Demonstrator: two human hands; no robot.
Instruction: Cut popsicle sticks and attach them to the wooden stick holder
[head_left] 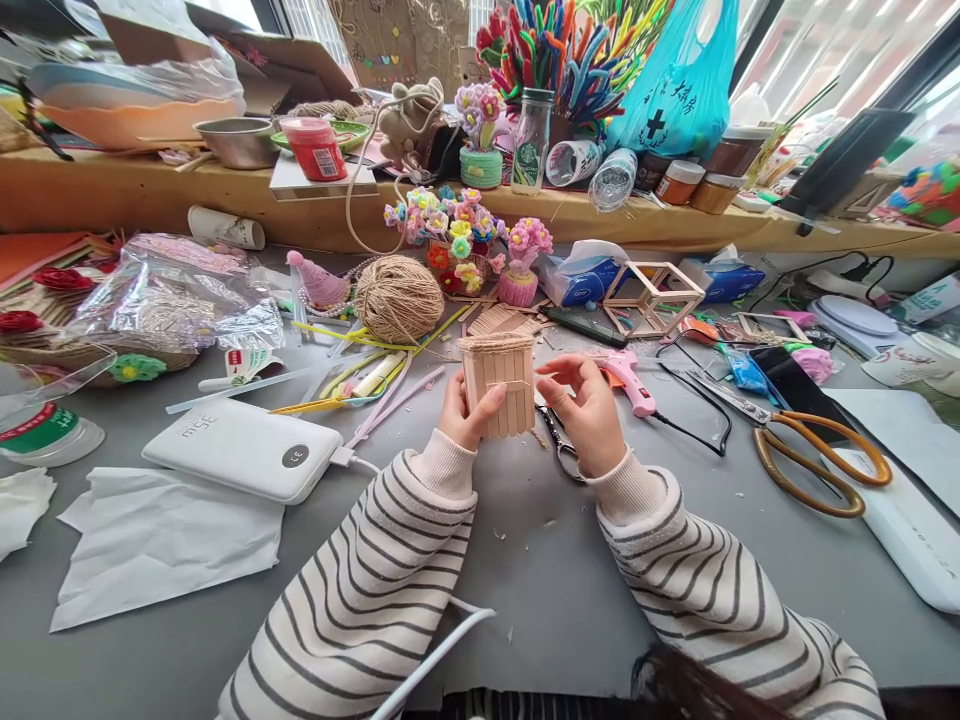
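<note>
Upright in my left hand (475,408) is a small box of flat wooden sticks (510,400), with twine (495,343) wound round its top edge. My left thumb presses the front, beside a short stick lying crosswise there. A thin strand runs back from the box toward a ball of twine (399,298). Just right of the box, my right hand (589,410) has its fingers bent and slightly apart, with nothing visible between them; whether a fingertip touches the box is unclear. Under that hand, dark-handled scissors (566,455) are partly hidden.
A pink glue gun (634,385) with a black cord lies to the right, near large scissors (814,440) and a phone (799,390). Leftward are a white power bank (240,450) and tissue (172,540). Behind stand a stick frame (652,300) and yarn flowers (450,225).
</note>
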